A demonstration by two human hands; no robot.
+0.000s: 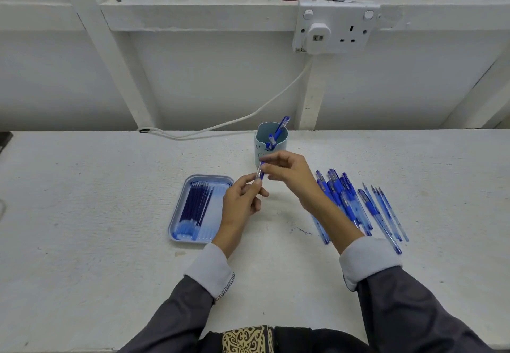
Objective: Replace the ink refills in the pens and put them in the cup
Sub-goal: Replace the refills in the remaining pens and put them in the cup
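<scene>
A blue pen [260, 173] is pinched by the fingers [255, 182] of the left hand [240, 204] and the right hand [289, 172] — held just in front of the cup [260, 146]. Refills [197, 206] are laid in the tray [209, 177].

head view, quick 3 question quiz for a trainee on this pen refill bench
1. True or false: the cup already holds pens.
2. The tray of refills lies: A) on the left hand's side, B) on the right hand's side, C) behind the cup.
3. Fill in: both hands pinch one ____.
Key: 1 true; 2 A; 3 pen.
</scene>
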